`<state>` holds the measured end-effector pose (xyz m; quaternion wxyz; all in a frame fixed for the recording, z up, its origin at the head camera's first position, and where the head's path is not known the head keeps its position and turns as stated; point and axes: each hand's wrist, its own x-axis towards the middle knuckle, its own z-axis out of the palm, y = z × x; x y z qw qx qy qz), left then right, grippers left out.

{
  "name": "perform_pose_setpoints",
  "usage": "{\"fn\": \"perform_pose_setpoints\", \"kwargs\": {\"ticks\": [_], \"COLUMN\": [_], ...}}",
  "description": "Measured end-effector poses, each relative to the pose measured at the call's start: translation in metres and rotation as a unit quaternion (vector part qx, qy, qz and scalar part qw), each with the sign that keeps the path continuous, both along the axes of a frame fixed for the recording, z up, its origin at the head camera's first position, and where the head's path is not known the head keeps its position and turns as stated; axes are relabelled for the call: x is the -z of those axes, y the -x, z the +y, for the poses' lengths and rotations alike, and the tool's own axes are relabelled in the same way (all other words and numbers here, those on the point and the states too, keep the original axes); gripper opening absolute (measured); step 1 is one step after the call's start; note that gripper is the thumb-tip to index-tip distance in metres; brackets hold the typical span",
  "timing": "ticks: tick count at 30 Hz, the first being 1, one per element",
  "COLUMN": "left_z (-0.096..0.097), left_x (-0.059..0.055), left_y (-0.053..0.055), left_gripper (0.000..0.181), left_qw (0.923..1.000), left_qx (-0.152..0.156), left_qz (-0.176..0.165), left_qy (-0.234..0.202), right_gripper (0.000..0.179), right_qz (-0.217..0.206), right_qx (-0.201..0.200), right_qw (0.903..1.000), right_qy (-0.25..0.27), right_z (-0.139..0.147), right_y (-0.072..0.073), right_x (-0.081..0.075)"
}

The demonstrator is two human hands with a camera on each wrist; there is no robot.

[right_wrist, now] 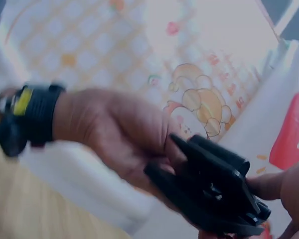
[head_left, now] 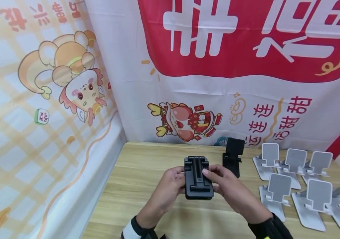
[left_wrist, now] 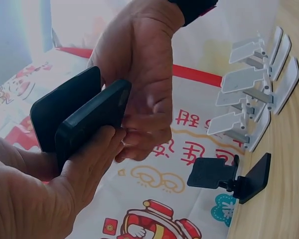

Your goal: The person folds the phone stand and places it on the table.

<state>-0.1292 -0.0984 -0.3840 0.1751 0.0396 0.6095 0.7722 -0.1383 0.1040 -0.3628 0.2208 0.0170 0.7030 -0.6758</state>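
A black folding phone stand [head_left: 199,194] is held up over the table between both hands in the head view. My left hand [head_left: 171,184] grips its left side, and the right hand [head_left: 231,189] pinches its right edge with the thumb on the front face. In the left wrist view the stand [left_wrist: 89,114] shows two flat plates with a gap between them. From the right wrist view the plates of the stand [right_wrist: 209,199] spread apart at an angle, the left hand [right_wrist: 124,134] around them.
A second black phone stand [head_left: 232,159] stands unfolded at the table's back, right of the hands. Several white and grey phone stands [head_left: 278,189] stand in rows at the right. Printed cloth [head_left: 128,66] hangs behind and along the left of the wooden table [head_left: 122,199].
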Motion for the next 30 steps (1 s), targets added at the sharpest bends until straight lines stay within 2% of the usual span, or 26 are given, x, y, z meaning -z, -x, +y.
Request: {"fn": "perform_pose_setpoints", "kwargs": {"ticks": [4, 14, 17, 24, 30], "left_z": [0.0023, 0.0016, 0.0003, -0.0041, -0.0022], "left_x": [0.0000, 0.0015, 0.0010, -0.0008, 0.0007], "left_y": [-0.0001, 0.0008, -0.0008, -0.0016, 0.0001], "left_gripper": [0.034, 0.036, 0.036, 0.045, 0.057], "left_qw": [1.0000, 0.9997, 0.9991, 0.9931, 0.9967], "left_qx": [0.006, 0.017, 0.025, 0.050, 0.035], "left_qz": [0.004, -0.006, -0.005, -0.017, -0.015], "left_qy": [-0.004, -0.018, -0.035, -0.105, -0.072], "right_gripper": [0.065, 0.060, 0.059, 0.060, 0.060], "right_qz": [-0.016, -0.016, -0.020, -0.026, -0.030], "right_qx": [-0.039, -0.027, -0.024, -0.025, -0.028], "right_qw": [0.9982, 0.9988, 0.9987, 0.9984, 0.9985], "right_qy": [0.042, 0.038, 0.040, 0.044, 0.036], "right_z": [0.0055, 0.0071, 0.0069, 0.0080, 0.0067], "right_y": [0.0022, 0.0056, 0.0061, 0.0056, 0.0057], "right_x": [0.0037, 0.0043, 0.0046, 0.0055, 0.0078]}}
